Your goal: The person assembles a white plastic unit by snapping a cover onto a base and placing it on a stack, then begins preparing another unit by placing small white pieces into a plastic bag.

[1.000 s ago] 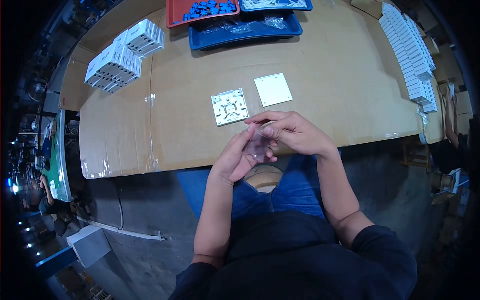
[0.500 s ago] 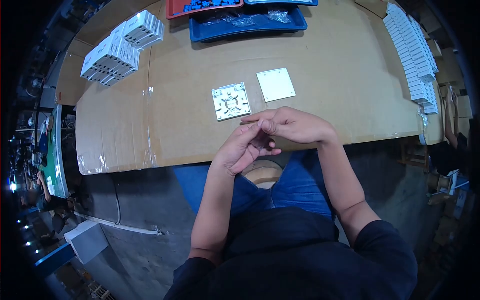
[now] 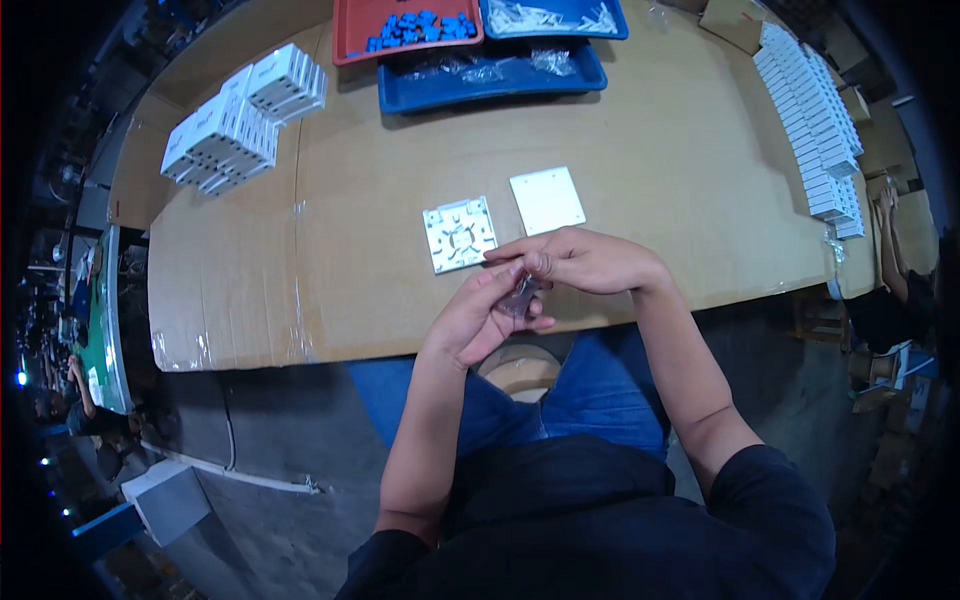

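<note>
A small clear plastic bag (image 3: 518, 298) hangs in front of me, partly hidden by my fingers. My left hand (image 3: 475, 320) pinches it between thumb and fingers, palm turned up. From above, my right hand (image 3: 603, 263) meets it with thumb and fingertips closed at the bag's top edge. Just beyond the fingers lies a white square plastic base (image 3: 460, 236), its inner side with clips and a round centre facing up. To its right is a flat white square cover (image 3: 546, 199) with small holes near its corners.
At the back stand a red tray (image 3: 345, 45) of blue connectors, a blue tray (image 3: 553, 34) of white pieces and a lower blue tray (image 3: 440, 100) with clear bags. Stacked white boxes (image 3: 235, 130) sit left; more white units (image 3: 815, 130) line the right edge.
The view has tilted so the table sits lower in the frame and more of the trays shows. My hands stay together, and the clear bag between them shows more plainly.
</note>
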Tool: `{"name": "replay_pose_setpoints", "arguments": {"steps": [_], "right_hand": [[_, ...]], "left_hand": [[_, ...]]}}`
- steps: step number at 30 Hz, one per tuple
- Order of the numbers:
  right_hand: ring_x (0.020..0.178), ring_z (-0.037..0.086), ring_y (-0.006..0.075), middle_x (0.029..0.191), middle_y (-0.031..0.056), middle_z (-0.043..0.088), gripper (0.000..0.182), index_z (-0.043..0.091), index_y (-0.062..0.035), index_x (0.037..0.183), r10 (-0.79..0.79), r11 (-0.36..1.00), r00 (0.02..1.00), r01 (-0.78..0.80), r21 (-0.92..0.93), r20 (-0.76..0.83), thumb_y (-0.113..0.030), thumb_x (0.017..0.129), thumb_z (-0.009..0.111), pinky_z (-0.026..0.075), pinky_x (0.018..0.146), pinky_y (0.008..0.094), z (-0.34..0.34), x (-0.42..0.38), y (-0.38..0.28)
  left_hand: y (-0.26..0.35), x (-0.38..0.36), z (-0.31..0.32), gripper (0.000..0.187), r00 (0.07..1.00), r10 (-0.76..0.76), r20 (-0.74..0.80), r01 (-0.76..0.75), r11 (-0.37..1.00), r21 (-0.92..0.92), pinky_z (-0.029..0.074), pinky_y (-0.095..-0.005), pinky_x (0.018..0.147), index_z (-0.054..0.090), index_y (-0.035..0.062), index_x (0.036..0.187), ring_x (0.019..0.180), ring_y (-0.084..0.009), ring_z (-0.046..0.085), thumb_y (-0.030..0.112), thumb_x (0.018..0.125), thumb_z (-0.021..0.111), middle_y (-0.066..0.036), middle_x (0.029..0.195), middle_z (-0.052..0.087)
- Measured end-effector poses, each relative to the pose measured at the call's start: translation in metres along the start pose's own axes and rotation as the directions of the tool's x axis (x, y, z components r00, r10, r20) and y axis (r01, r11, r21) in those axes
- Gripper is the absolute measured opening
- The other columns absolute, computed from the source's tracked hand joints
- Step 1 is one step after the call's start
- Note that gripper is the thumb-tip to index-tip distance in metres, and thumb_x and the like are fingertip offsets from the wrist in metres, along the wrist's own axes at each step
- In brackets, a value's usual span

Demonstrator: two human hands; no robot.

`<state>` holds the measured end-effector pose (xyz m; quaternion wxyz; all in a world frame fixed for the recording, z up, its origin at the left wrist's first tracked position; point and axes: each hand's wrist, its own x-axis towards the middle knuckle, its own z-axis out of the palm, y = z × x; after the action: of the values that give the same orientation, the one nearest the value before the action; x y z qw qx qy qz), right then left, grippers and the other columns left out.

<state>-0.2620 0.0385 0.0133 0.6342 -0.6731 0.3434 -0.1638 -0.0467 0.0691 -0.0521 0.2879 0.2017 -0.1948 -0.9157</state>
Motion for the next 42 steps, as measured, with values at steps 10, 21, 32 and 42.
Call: {"name": "replay_pose_setpoints", "arguments": {"steps": [10,21,32,42], "right_hand": [[0.115,0.069,0.0247,0.137,0.0135,0.067,0.033,0.076,0.0032,0.107,-0.064,0.977,0.992,0.040,-0.212,-0.106,-0.026,0.106,0.060,0.053,0.101,0.0362,-0.072,-0.001,-0.041],[0.089,0.074,0.0286,0.097,0.0180,0.077,0.023,0.077,-0.0001,0.105,-0.264,0.668,0.636,-0.422,-0.613,-0.725,-0.015,0.089,0.069,0.057,0.085,0.0392,-0.318,0.100,-0.006],[0.125,0.066,0.0329,0.134,0.0158,0.069,0.052,0.071,-0.0099,0.128,0.126,0.501,0.336,-0.834,-0.233,-0.933,-0.030,0.080,0.074,0.053,0.103,0.0436,-0.313,0.152,-0.030],[0.107,0.072,0.0265,0.128,0.0109,0.073,0.056,0.071,-0.0073,0.125,0.106,0.792,0.350,-0.596,-0.133,-0.931,-0.038,0.079,0.081,0.056,0.089,0.0402,-0.352,0.148,0.001]], "left_hand": [[0.006,0.007,-0.005,0.052,0.995,0.030,0.095,-0.020,0.994,-0.105,0.061,-0.0434,0.087,0.056,-0.0037,0.136,0.087,-0.0189,0.070,0.040,0.108,0.055,-0.010,0.109,0.068],[-0.007,0.019,-0.028,0.055,0.992,-0.037,0.123,0.058,0.984,-0.171,0.055,-0.0486,0.095,0.056,-0.0019,0.135,0.088,-0.0230,0.066,0.045,0.112,0.040,-0.011,0.106,0.066],[-0.003,0.017,-0.019,0.058,0.993,-0.025,0.119,0.045,0.985,-0.165,0.055,-0.0437,0.098,0.051,-0.0057,0.143,0.087,-0.0197,0.066,0.042,0.110,0.046,-0.009,0.109,0.066],[-0.004,0.018,-0.017,0.059,0.995,-0.008,0.098,0.025,0.984,-0.179,0.055,-0.0432,0.096,0.054,-0.0057,0.140,0.090,-0.0211,0.067,0.044,0.110,0.045,-0.009,0.110,0.067]]}}
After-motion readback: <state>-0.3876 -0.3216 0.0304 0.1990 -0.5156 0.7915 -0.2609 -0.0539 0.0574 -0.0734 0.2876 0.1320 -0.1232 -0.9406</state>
